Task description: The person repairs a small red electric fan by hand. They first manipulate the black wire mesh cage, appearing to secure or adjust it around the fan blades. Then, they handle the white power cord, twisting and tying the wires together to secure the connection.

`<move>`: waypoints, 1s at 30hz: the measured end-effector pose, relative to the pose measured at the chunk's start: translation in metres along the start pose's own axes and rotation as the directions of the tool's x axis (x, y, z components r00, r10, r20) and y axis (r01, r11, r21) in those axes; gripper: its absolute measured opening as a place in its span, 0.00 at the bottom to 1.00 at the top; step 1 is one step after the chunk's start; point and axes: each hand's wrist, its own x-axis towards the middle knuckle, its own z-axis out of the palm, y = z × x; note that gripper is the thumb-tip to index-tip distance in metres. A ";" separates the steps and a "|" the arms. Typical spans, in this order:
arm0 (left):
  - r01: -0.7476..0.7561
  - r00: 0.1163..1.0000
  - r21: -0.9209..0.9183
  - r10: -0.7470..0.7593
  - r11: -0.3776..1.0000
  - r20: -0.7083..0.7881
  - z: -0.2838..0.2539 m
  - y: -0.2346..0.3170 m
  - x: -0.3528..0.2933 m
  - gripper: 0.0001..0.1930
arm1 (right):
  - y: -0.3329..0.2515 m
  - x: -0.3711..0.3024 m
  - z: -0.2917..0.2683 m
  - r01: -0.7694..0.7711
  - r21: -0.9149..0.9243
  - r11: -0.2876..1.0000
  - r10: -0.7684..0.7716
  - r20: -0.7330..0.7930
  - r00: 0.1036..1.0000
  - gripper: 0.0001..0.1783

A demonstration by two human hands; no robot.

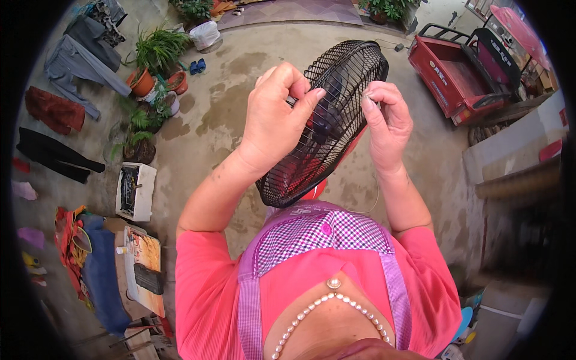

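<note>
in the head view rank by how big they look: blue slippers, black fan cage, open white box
1. Black fan cage, clearly largest, though nearness to the camera helps
2. Open white box
3. Blue slippers, smallest

The stained floor (201, 174) bears potted plants (157, 51) and blue slippers (197, 67).

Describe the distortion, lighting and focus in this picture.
Head view: fisheye bending, with black rims at both sides; head view: brightly lit floor, deep shadow at far right; head view: left hand, right hand and fan look fairly sharp, shadowed side blurred.
</note>
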 end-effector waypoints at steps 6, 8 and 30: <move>-0.043 0.999 0.014 0.044 0.999 -0.011 -0.001 0.002 0.001 0.10 | -0.010 0.010 0.009 -0.019 -0.096 0.995 0.025 0.060 0.998 0.06; -0.095 0.995 0.043 0.095 0.995 0.000 -0.003 0.002 0.001 0.11 | -0.013 0.016 0.011 0.006 -0.170 0.985 0.011 0.098 0.995 0.07; -0.056 0.998 0.040 0.057 0.998 -0.017 -0.003 0.004 -0.001 0.14 | -0.012 0.043 0.009 0.163 -0.557 0.814 0.059 0.360 0.931 0.06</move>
